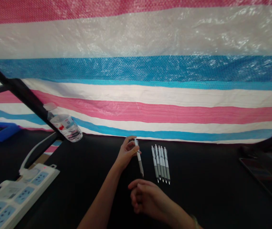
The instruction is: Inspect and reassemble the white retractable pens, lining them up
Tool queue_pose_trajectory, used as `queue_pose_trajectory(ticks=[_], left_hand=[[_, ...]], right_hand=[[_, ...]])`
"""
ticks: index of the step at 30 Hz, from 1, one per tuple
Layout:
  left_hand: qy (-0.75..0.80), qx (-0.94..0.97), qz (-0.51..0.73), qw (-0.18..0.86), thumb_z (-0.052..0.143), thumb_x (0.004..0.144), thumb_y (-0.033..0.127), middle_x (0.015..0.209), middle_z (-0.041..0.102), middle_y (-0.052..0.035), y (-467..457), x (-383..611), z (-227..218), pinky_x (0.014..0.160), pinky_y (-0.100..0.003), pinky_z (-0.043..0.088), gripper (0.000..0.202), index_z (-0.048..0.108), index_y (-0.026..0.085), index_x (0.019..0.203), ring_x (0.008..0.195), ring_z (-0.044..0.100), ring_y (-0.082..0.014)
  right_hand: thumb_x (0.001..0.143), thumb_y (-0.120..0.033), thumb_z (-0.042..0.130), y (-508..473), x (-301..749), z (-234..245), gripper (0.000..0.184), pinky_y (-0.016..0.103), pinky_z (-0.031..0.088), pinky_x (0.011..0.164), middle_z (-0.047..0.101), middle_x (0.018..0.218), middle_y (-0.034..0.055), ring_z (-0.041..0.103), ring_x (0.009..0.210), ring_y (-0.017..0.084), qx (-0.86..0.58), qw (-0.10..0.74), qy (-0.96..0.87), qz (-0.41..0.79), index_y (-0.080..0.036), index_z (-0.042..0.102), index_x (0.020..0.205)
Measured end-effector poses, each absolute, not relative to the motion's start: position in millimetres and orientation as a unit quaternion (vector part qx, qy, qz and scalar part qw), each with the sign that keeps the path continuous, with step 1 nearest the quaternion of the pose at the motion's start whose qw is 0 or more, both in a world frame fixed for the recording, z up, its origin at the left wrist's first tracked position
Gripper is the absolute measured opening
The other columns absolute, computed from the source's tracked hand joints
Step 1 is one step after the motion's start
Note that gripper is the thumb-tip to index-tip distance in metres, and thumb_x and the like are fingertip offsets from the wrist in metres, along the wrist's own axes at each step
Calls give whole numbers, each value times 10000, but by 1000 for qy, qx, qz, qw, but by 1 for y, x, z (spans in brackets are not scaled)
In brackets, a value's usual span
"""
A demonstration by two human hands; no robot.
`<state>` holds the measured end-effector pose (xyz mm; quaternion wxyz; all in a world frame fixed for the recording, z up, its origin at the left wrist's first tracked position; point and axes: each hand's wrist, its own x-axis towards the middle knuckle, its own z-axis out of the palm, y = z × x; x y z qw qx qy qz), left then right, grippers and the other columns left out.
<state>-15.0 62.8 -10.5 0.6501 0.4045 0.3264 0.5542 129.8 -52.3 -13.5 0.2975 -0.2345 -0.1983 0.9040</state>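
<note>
My left hand is closed around the upper part of a white pen with a grey grip. The pen's tip points down toward me. Just to its right, several matching pens lie side by side in a row on the black table, their tips facing me. Below the row is my right hand, held loosely with its fingers half curled and apart. Nothing shows in it, and it touches neither the pen nor the row.
A white power strip with a plugged-in cable lies at the left. A water bottle stands by a black frame bar. Further left is a blue tray. A phone-like dark slab lies right. Striped sheeting hangs behind.
</note>
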Motion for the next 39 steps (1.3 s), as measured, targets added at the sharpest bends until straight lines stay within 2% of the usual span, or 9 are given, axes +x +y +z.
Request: queue_pose_trajectory(ticks=[6, 11, 17, 22, 27, 32, 39], left_hand=[[353, 421, 563, 617, 829, 708, 248, 800, 592, 58, 64, -14, -14, 584, -250, 562, 370, 594, 218, 993, 603, 677, -127], [360, 407, 570, 616, 815, 725, 255, 802, 602, 59, 64, -14, -14, 612, -251, 564, 476, 575, 247, 1136, 632, 687, -131], [365, 413, 570, 610, 829, 701, 258, 790, 623, 48, 65, -13, -16, 586, -258, 558, 421, 569, 219, 1030, 604, 691, -146], [357, 422, 559, 617, 806, 729, 268, 792, 622, 50, 64, -11, -15, 612, -262, 571, 465, 551, 237, 1117, 619, 687, -135], [371, 431, 557, 605, 833, 689, 291, 774, 627, 44, 64, -10, -16, 586, -262, 565, 442, 556, 222, 1027, 613, 697, -157], [371, 434, 556, 604, 816, 714, 299, 793, 635, 43, 64, -9, -16, 604, -264, 560, 447, 560, 234, 1075, 628, 696, -150], [390, 444, 558, 583, 808, 711, 310, 775, 635, 39, 63, -4, -14, 588, -264, 546, 424, 558, 224, 1042, 616, 688, -158]], right_hand=[[796, -347, 722, -55, 127, -15, 262, 272, 443, 594, 651, 701, 55, 605, 614, 143, -218, 290, -239, 901, -97, 654, 828], [777, -356, 749, -55, 127, -15, 276, 269, 455, 588, 649, 713, 55, 609, 621, 146, -218, 294, -248, 897, -109, 628, 779], [785, -359, 743, -56, 127, -13, 273, 259, 457, 583, 651, 710, 48, 612, 625, 144, -220, 292, -251, 896, -120, 614, 761], [795, -339, 737, -56, 127, -14, 260, 266, 450, 589, 648, 711, 57, 609, 628, 147, -221, 291, -251, 896, -111, 614, 765], [790, -327, 735, -56, 127, -13, 253, 276, 450, 599, 642, 714, 60, 609, 634, 153, -226, 290, -260, 893, -106, 614, 762], [787, -348, 734, -56, 127, -14, 273, 280, 440, 603, 642, 711, 59, 602, 621, 150, -229, 282, -265, 893, -108, 608, 758], [782, -353, 750, -56, 127, -10, 290, 278, 440, 621, 644, 714, 58, 603, 631, 143, -227, 276, -274, 893, -106, 599, 752]])
